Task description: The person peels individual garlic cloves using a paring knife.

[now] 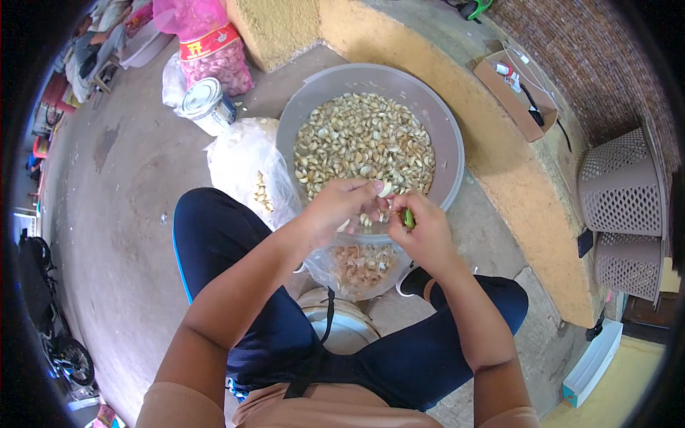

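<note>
My left hand [341,205] is closed, pinching a pale garlic clove [385,190] between thumb and fingertips over the near rim of a large grey tub. Just beside it, my right hand [428,232] is wrapped round a small green-handled tool [408,218], probably a paring knife; its blade cannot be made out. The tub [446,128] holds a mass of garlic cloves [364,135]. Below both hands, a clear plastic bag [321,265] holds brownish garlic skins [360,265]. Left of the tub stands a white plastic bag [239,153] with some peeled cloves [262,191] showing.
A metal can [207,103] and a pink mesh sack of garlic [221,68] stand at the upper left. Along the right runs a low yellow ledge [514,178] bearing a cardboard box [514,100]. Perforated plastic baskets [621,185] are stacked at far right. My knees flank the skins bag.
</note>
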Demonstrator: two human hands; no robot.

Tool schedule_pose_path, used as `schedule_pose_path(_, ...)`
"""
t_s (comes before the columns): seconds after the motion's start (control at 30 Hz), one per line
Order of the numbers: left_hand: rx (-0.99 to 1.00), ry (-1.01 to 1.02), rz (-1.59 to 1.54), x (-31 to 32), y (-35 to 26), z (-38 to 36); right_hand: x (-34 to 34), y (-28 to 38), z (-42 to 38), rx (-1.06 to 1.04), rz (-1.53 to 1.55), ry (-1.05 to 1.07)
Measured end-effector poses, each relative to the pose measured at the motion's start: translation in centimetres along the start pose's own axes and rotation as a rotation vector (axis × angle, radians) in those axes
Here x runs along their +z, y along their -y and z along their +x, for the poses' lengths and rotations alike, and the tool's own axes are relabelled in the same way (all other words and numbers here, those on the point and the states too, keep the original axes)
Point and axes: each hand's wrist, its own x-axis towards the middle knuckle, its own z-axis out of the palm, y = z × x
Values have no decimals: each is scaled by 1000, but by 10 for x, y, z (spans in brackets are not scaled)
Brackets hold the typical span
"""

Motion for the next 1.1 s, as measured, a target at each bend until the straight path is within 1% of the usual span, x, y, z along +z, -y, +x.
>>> schedule_pose_path(0.07, -12, -14, 21, -7, -3, 2, -2, -1, -1, 52, -10, 131)
schedule_pose_path(0.17, 82, -178, 541, -32, -24, -2, 6, -17, -10, 34, -159, 415)
schedule_pose_path(0.23, 424, -311, 993, -69, -23, -3, 13, -24, -17, 30, -271, 601)
schedule_pose_path(0.27, 354, -395, 1141, -86, -25, -7, 17, -26, -21, 28, -327, 694)
schedule_pose_path(0.37, 105, -693, 1542, -132, -19, -14, 29, -33, -33, 8, -349, 802)
schedule_pose_path(0.47, -137, -807, 1570, -132, -23, -22, 39, -35, -40, 9, -392, 889)
schedule_pose_path(0.57, -264, -825, 1550, -129, -27, -20, 50, -43, -48, 51, -380, 939)
schedule_pose_path(0.67, -39, -840, 1428, -138, -25, -14, 52, -42, -48, 82, -422, 967)
schedule_pose_path(0.77, 61, -517, 701, -125, -42, -10, 57, -45, -48, 100, -420, 967)
schedule_pose_path(0.87, 153, -275, -79, -110, -35, 5, 63, -48, -48, 138, -415, 966)
schedule_pose_path(0.97, 241, -47, -383, -84, -20, 20, 68, -51, -46, 132, -312, 716)
schedule_pose_path(1.07, 261, 27, -444, -59, -8, 30, 52, -32, -23, 329, -98, 503)
schedule_pose_path(1.1, 241, 71, -446, -52, -8, 30, 46, -28, -15, 357, -34, 406)
